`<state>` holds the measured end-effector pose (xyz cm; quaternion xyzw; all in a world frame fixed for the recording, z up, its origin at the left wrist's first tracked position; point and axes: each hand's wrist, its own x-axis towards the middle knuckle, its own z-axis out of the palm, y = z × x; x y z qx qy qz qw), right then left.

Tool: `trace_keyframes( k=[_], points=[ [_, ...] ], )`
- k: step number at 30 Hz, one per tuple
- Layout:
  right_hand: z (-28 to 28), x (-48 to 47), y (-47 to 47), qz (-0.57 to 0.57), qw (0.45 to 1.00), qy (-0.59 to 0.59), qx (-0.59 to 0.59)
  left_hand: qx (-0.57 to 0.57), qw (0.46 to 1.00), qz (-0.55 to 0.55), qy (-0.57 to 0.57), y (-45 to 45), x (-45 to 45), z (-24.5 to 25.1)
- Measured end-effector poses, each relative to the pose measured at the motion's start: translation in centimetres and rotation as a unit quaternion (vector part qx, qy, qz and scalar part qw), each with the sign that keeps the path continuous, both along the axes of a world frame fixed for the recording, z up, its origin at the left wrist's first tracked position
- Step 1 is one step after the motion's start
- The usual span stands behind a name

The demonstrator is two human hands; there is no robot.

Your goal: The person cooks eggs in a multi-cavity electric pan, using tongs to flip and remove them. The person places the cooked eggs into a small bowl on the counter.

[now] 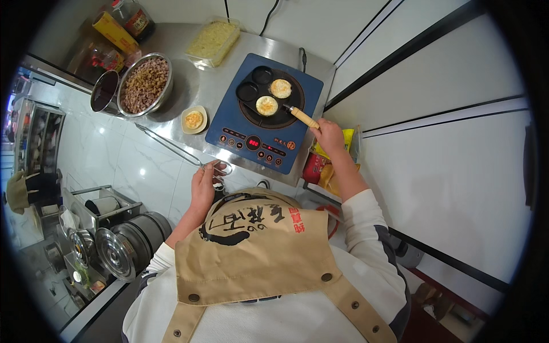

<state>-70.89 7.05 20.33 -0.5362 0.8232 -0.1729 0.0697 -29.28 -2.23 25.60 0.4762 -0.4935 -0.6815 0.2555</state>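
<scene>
My right hand (329, 136) grips the wooden handle (305, 117) of a black egg pan (255, 103) with several round wells. The pan sits on a blue induction cooker (233, 122) whose red display is lit. Two wells hold browned round egg cakes, one toward the back (281, 88) and one nearer me (266, 106); two more wells look bare. My left hand (203, 184) holds long metal tongs (173, 148) by their looped handles, the tips pointing away to the left. Near those tips, a small cream dish (188, 128) carries another egg cake (194, 120) on the counter.
A steel bowl of chopped meat filling (146, 85) and a pot of dark liquid (105, 90) stand at the counter's left. A plastic tub of yellowish food (213, 40) is at the back. Bottles (134, 20) crowd the corner. Packaged goods (319, 165) sit below the right edge.
</scene>
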Motion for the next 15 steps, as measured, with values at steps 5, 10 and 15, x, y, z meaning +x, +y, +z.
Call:
trace_keyframes(
  k=[5,10,15],
  points=[
    [0.1,-1.4,-0.6,0.007,1.000,-0.004,0.008,0.002,1.000,-0.009,0.001,0.5,0.0,-0.2],
    [0.3,-1.7,-0.8,-0.004,1.000,-0.006,0.021,0.010,1.000,-0.025,0.005,1.0,-0.3,-0.3],
    [-0.1,-2.1,-1.2,-0.024,1.000,-0.004,-0.013,0.003,0.999,-0.042,0.015,1.4,-0.3,-0.4]
  ],
)
